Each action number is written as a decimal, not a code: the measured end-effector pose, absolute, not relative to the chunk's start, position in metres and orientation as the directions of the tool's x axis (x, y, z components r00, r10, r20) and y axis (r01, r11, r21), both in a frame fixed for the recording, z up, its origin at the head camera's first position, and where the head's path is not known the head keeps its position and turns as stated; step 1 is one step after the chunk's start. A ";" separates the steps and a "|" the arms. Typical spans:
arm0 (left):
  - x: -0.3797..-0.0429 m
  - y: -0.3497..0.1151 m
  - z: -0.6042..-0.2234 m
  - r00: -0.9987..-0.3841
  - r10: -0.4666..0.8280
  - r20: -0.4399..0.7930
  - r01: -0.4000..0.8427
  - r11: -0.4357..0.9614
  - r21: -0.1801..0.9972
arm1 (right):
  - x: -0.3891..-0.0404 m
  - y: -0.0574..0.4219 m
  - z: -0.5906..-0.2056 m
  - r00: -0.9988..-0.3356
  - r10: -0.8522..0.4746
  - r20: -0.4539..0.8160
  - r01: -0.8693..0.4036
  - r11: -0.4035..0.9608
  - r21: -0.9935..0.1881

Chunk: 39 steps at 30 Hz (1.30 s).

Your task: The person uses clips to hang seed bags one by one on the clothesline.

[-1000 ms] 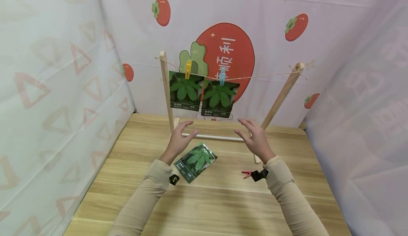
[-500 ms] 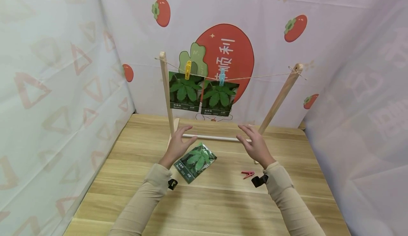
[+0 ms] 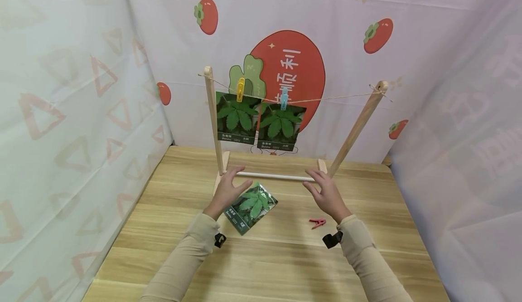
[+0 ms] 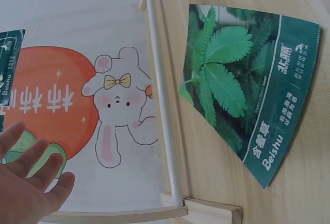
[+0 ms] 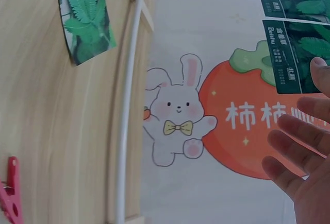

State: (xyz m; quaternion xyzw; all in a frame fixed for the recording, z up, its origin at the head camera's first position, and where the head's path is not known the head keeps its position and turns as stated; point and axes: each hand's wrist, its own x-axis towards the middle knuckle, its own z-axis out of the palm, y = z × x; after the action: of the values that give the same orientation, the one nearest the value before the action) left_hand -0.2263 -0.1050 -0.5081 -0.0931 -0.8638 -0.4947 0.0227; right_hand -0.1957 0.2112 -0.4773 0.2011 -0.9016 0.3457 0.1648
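Note:
My left hand hovers over the table, fingers apart and slightly bent, holding nothing. Just to its right a green leaf-printed packet lies slanted on the wood. My right hand mirrors the left, also with nothing in it. Below it on the table is a pink clothespin, seen in part in the right wrist view. Beyond the hands, two like packets hang side by side from a string: the left packet under a yellow clothespin, the right packet under a blue clothespin.
The string runs between two wooden posts, the left post and the right post. A white rod joins the stand low down. Printed cloth encloses the wooden table at the back and sides.
Both hands have come down and a little toward me, still with loosely spread fingers. More of the pink clothespin shows now. The packet on the table has stayed put.

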 end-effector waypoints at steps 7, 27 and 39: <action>-0.225 -0.104 -0.517 -0.984 0.137 0.116 0.171 0.519 0.837 | -0.190 0.216 -0.491 -0.889 -0.241 0.388 -0.440 0.682 -0.584; -0.220 -0.107 -0.540 -0.989 0.112 0.100 0.147 0.591 0.793 | -0.178 0.222 -0.523 -0.913 -0.256 0.317 -0.398 0.722 -0.565; -0.222 -0.110 -0.558 -0.993 0.119 0.009 0.079 0.599 0.797 | -0.168 0.232 -0.546 -0.957 -0.220 0.189 -0.289 0.748 -0.597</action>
State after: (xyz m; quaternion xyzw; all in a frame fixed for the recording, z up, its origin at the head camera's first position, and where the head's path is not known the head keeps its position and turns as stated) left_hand -0.2223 -0.1102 -0.5581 -0.0554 -0.8938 -0.4444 -0.0226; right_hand -0.1679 0.2315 -0.5459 0.1364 -0.9334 0.3275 0.0532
